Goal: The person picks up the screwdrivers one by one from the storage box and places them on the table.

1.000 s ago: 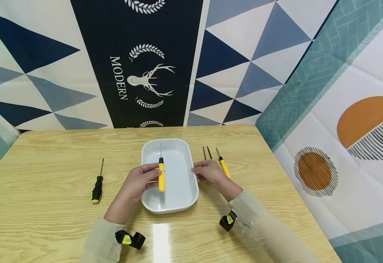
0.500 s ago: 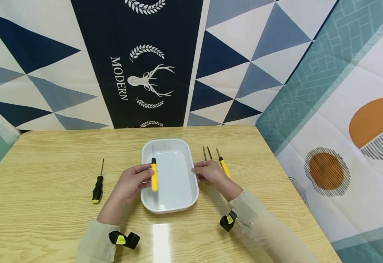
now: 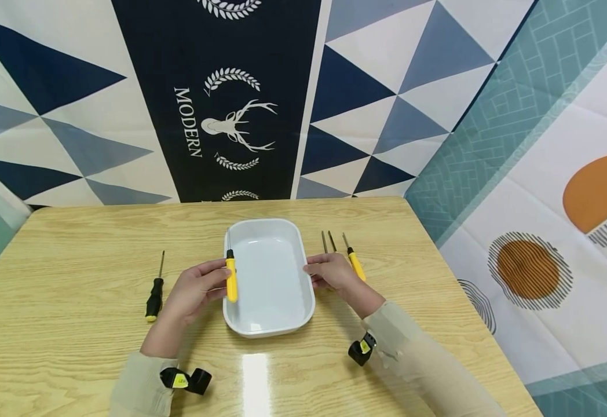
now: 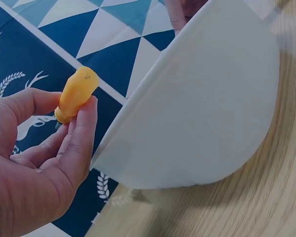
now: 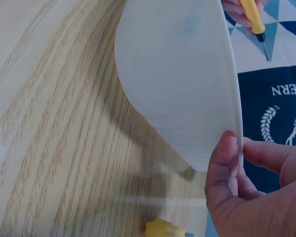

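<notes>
My left hand [image 3: 193,288] pinches a yellow-handled screwdriver [image 3: 231,280] between thumb and fingers, its shaft pointing away from me, over the left rim of a white tray [image 3: 268,289]. In the left wrist view the butt of the yellow handle [image 4: 80,91] faces the camera, with the thumb on one side and fingers on the other. On the opposite side, my right hand [image 3: 335,272] grips the tray's right rim; the right wrist view shows thumb and fingers [image 5: 226,153] on either side of the rim. Nothing lies inside the tray.
A black screwdriver [image 3: 154,298] with a yellow end lies left of the tray. Right of it, a yellow-handled screwdriver [image 3: 355,263] lies beside two shafts [image 3: 325,242] whose handles my right hand hides. A patterned cloth [image 3: 246,116] hangs behind the wooden table [image 3: 74,278].
My left hand has moved left with the yellow screwdriver, from above the tray's inside to its left rim. My right hand and the tray have stayed in place.
</notes>
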